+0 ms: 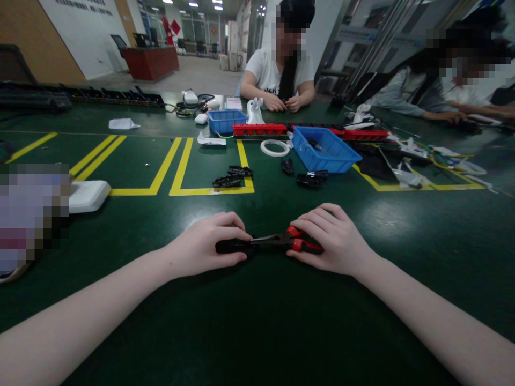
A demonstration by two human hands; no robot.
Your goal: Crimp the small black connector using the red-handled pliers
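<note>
My right hand (pixel 332 238) is closed around the red and black handles of needle-nose pliers (pixel 277 239). Their long metal jaws point left and reach the end of a small black part (pixel 233 246). My left hand (pixel 217 238) grips that black part between thumb and fingers, low over the green table (pixel 257 321). Fingers cover much of the part, so its exact kind is hidden. Whether the jaw tips are clamped on it I cannot tell. Farther off lie similar-looking black parts (pixel 227 181), and more black pieces (pixel 309 180) rest to their right.
A blue bin (pixel 325 153) holds dark pieces; a smaller blue bin (pixel 227 122) stands behind. Between them lie a roll of white tape (pixel 274 148) and a red strip (pixel 259 129). A white case (pixel 89 195) is at left. A co-worker (pixel 277 69) sits opposite; others sit at right.
</note>
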